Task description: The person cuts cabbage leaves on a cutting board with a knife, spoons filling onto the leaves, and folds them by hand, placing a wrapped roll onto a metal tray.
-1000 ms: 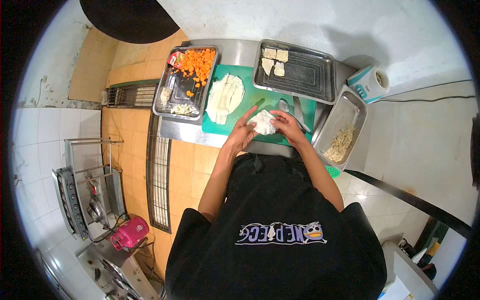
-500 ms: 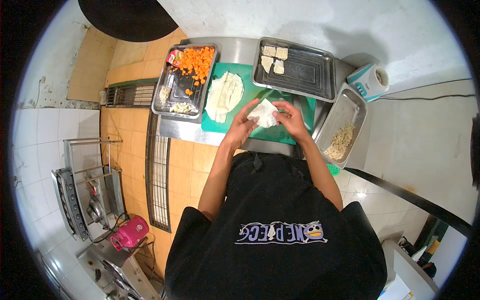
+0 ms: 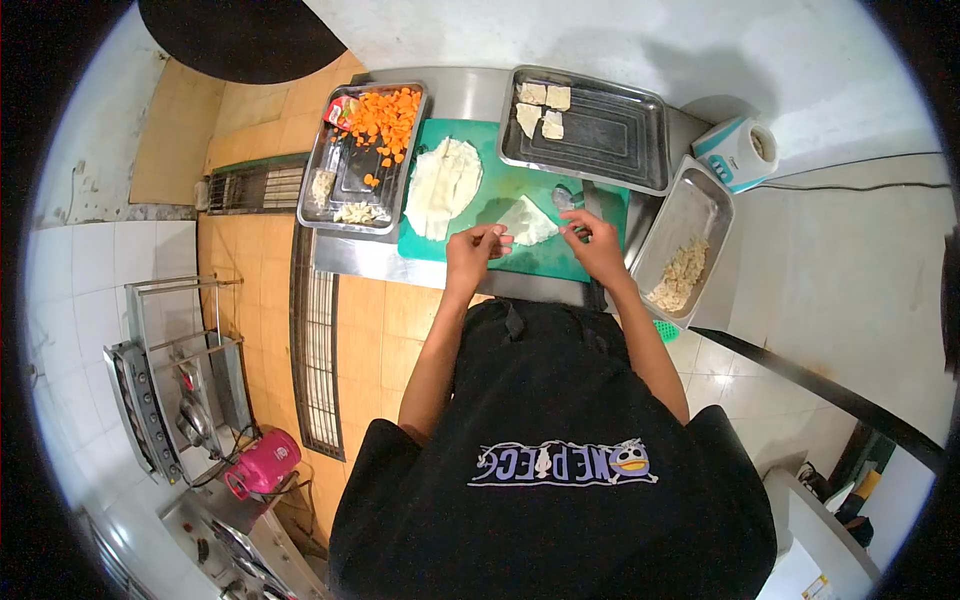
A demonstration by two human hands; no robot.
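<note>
A thin, pale sheet of dough wrapper (image 3: 528,222) lies nearly flat on the green cutting board (image 3: 545,262), its point toward the wall. At its lower left corner, my left hand (image 3: 478,252) has curled fingers pinching the edge. My right hand (image 3: 592,245) holds the right corner between thumb and fingers. To the left on the board rests a larger round pile of pale wrapper sheets (image 3: 443,188), with strips on top. Beyond my right hand, a shiny grey blade-like piece (image 3: 565,197) lies on the board, partly hidden.
At left stands a metal tray (image 3: 345,160) with chopped carrots (image 3: 385,122), a red packet (image 3: 340,112) and pale chopped bits. A dark tray (image 3: 610,130) at the back holds several pale squares (image 3: 530,93). At right are a deep pan (image 3: 705,210) of pale crumbly filling and a tissue roll (image 3: 738,153).
The wrapper piece, held up between both hands before, is now spread lower on the board. My hands have moved down and slightly apart, to its lower corners.
</note>
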